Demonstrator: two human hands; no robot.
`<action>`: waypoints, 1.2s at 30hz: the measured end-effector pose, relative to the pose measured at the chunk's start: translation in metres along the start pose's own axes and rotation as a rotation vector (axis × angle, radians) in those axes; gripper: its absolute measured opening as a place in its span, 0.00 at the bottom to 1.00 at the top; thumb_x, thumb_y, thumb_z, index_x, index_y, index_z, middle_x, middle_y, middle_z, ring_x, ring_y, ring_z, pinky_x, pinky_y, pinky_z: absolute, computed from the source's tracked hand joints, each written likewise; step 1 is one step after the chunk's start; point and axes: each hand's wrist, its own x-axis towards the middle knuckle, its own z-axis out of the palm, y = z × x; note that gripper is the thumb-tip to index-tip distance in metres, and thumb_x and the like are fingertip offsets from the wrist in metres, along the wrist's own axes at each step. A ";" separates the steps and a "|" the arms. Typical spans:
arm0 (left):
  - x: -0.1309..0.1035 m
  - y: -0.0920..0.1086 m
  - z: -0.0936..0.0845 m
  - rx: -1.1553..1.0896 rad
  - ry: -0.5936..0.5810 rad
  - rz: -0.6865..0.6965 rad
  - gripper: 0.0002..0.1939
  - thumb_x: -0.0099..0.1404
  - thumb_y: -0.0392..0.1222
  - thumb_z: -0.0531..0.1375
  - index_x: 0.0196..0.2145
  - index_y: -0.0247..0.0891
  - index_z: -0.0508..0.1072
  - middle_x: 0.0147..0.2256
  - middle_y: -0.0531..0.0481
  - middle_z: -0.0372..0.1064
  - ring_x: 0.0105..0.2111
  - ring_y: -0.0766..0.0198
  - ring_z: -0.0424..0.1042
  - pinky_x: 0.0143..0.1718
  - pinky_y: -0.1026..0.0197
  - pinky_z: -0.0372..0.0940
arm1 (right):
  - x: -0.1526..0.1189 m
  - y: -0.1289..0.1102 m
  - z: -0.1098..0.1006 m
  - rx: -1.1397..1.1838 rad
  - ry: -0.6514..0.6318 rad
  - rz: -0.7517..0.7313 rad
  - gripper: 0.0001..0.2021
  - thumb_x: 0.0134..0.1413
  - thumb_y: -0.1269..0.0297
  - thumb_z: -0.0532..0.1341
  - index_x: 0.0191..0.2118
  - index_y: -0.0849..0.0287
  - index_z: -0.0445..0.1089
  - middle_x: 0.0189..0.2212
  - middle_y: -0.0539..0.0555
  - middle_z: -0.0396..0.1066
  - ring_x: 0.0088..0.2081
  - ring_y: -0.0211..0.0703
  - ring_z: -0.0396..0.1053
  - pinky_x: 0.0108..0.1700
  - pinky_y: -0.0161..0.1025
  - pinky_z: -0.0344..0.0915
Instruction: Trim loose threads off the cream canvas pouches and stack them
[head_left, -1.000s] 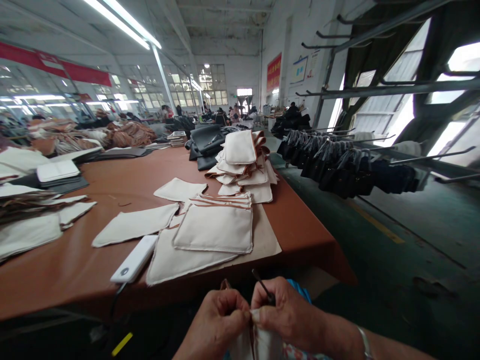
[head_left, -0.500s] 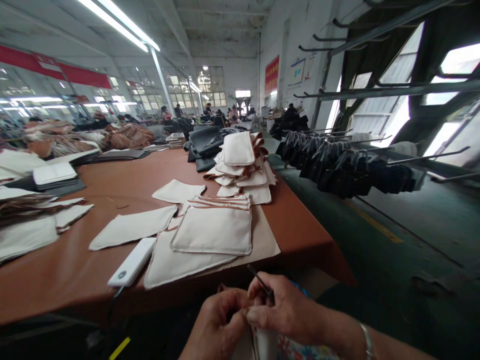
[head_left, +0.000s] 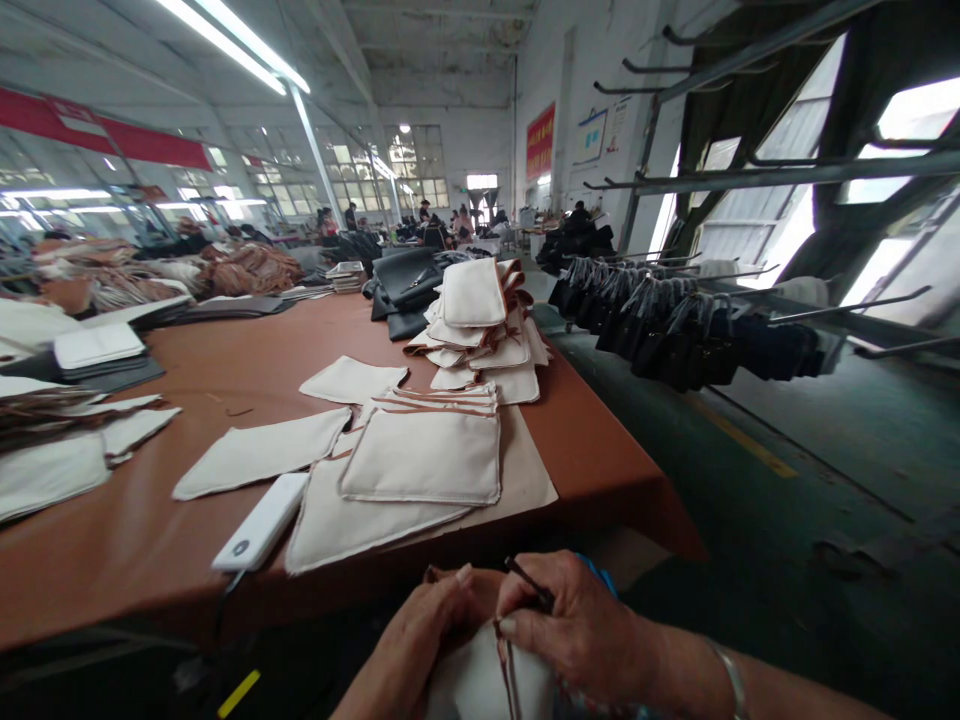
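In front of the table's near edge, my left hand (head_left: 424,635) is wrapped round a cream fabric piece (head_left: 469,678), thumb up on its brown lining (head_left: 484,592). A narrow brown strip (head_left: 504,650) runs down the cream surface. My right hand (head_left: 581,615) pinches the top end of that strip between thumb and forefinger. A thin dark tool (head_left: 529,582), its kind unclear, is also in the right hand, its end pointing up and left. The lower part of the fabric piece is cut off by the frame.
Cream pouch-like pieces (head_left: 424,455) overlap on the brown-covered table (head_left: 217,375), with a taller pile (head_left: 472,295) behind. A white power bank (head_left: 262,520) with a cable lies near the front edge. Black bags (head_left: 660,335) hang from a metal rack at right.
My left hand has spread from its pinch beside the right fingers and shifted left, baring more cream fabric and the brown strip. The right hand still holds the tool. The view has shifted slightly.
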 end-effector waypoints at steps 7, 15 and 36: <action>-0.002 0.010 0.010 -0.221 -0.312 -0.111 0.28 0.56 0.64 0.65 0.24 0.31 0.76 0.22 0.51 0.62 0.22 0.68 0.53 0.24 0.64 0.46 | -0.008 0.009 -0.001 -0.231 0.003 -0.443 0.07 0.59 0.70 0.55 0.32 0.59 0.70 0.28 0.52 0.69 0.31 0.40 0.67 0.34 0.33 0.61; 0.005 -0.011 0.005 -0.204 -0.328 -0.202 0.28 0.50 0.63 0.70 0.20 0.36 0.65 0.18 0.56 0.57 0.19 0.72 0.50 0.22 0.63 0.41 | -0.013 0.023 -0.011 -0.575 -0.093 -0.609 0.09 0.63 0.65 0.53 0.41 0.59 0.69 0.34 0.57 0.72 0.32 0.44 0.67 0.35 0.38 0.60; -0.013 0.036 0.005 0.568 -0.256 0.325 0.19 0.66 0.53 0.57 0.24 0.38 0.65 0.26 0.53 0.60 0.27 0.65 0.57 0.27 0.64 0.52 | 0.012 -0.019 -0.037 0.050 -0.360 0.059 0.11 0.58 0.64 0.60 0.28 0.64 0.71 0.23 0.47 0.63 0.26 0.34 0.58 0.29 0.30 0.55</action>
